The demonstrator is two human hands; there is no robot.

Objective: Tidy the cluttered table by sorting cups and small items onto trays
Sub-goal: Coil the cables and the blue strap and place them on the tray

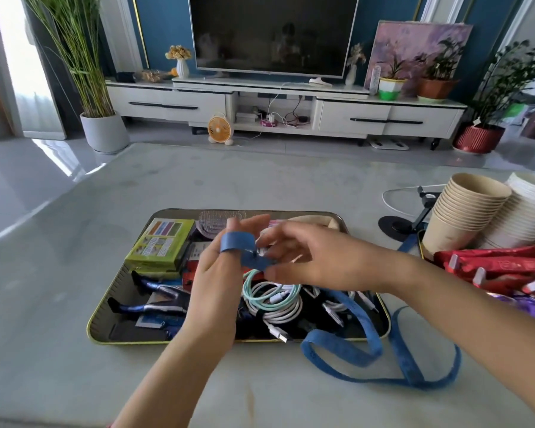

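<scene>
A long blue lanyard strap (357,316) trails from the table's near right across the tray's corner up to my hands. One turn of it is wound round the raised fingers of my left hand (220,273), held above the tray. My right hand (303,257) pinches the strap just beside that loop. Below them a metal tray (105,307) with a yellowish rim holds green boxes (161,242), coiled white and mint cables (272,301), dark pens and other small items. Stacked paper cups (467,211) stand at the right.
A second stack of white cups (528,208) stands by the brown one. Red and purple packets (504,270) lie at the right edge. A black phone stand (399,225) and white cable sit behind the tray. Past the table are a TV cabinet and plants.
</scene>
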